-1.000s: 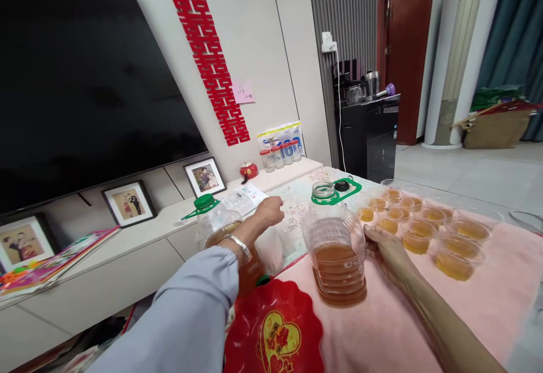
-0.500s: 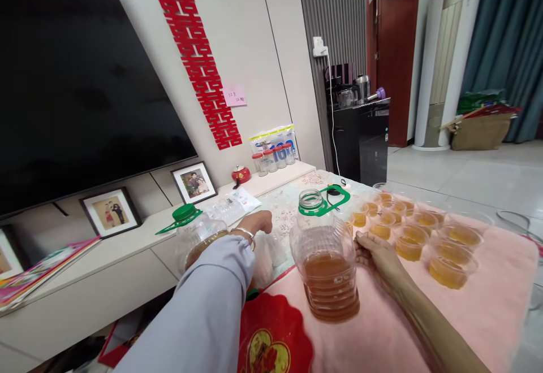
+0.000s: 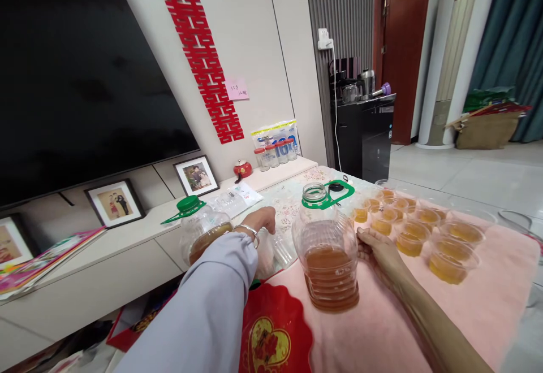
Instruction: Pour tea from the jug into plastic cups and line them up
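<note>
A clear plastic jug (image 3: 331, 277) with a green handle ring (image 3: 341, 193) stands uncapped and upright, partly filled with amber-brown liquid. Against or just beside its right side is my right hand (image 3: 379, 251), fingers loosely bent and apart; I cannot tell whether they press on it. My left hand (image 3: 262, 220), in a grey sleeve with a bangle, reaches down over clear plastic cups (image 3: 282, 248) and a thin bag. Its fingers curl downward, their tips mostly hidden. Behind that forearm, a second jug (image 3: 207, 227) with a green cap holds brown liquid.
Several clear tubs of amber liquid (image 3: 410, 238) stand on the pink cloth (image 3: 504, 265) at right. A red scalloped tray (image 3: 292, 316) lies in front. Red-lidded jars (image 3: 271, 155) and framed photos (image 3: 197, 178) line the white cabinet (image 3: 139, 254). A black cap (image 3: 336, 187) lies behind the open jug.
The view has shifted slightly. My left hand stays over the clear cups, which show more plainly beside it. My right hand remains by the open jug.
</note>
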`<state>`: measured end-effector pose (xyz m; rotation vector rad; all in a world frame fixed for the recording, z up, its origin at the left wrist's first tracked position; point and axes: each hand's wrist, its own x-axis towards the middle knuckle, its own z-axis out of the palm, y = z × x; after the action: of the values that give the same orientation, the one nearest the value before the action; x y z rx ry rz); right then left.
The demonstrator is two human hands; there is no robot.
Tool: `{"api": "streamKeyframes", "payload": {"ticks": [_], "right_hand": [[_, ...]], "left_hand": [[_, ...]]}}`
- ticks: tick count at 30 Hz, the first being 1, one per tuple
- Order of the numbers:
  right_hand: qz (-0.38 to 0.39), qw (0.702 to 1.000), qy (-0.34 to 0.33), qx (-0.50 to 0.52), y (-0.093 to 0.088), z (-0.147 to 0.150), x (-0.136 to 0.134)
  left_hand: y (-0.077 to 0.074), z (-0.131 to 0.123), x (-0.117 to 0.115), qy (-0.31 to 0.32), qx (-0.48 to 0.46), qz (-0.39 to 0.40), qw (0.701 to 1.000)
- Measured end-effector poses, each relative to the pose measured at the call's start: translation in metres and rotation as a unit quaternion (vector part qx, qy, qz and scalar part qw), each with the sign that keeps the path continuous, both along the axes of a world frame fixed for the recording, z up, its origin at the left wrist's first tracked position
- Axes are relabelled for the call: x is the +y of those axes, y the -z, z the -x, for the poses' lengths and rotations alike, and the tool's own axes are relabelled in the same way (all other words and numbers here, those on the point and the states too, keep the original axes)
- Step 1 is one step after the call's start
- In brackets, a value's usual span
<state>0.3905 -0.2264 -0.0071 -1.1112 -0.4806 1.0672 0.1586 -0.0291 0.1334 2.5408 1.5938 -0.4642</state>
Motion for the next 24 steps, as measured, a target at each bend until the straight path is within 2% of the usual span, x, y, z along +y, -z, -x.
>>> {"api": "streamKeyframes", "payload": {"ticks": [4,8,11,17,24], "right_hand": [[0.003,1.000,0.002,0.000,0.003,0.000,0.003],[-0.003,1.000,0.003,-0.001,0.006,0.002,0.004],[-0.007,1.000,0.003,-0.003,0.008,0.002,0.004],[-0.013,1.000,-0.010,-0.015,0.012,0.003,0.002],[-0.016,1.000,-0.009,-0.025,0.017,0.002,0.002]], "left_hand": [[-0.025,-0.008,-0.018,0.017,0.077,0.053,0.995],[-0.046,-0.012,-0.037,0.037,0.073,0.053,0.995],[-0.044,-0.012,-0.049,0.043,0.049,0.025,0.998],[-0.022,-0.006,-0.072,0.051,0.054,0.009,0.997],[-0.031,-0.008,-0.095,0.069,0.064,-0.017,0.995]]}}
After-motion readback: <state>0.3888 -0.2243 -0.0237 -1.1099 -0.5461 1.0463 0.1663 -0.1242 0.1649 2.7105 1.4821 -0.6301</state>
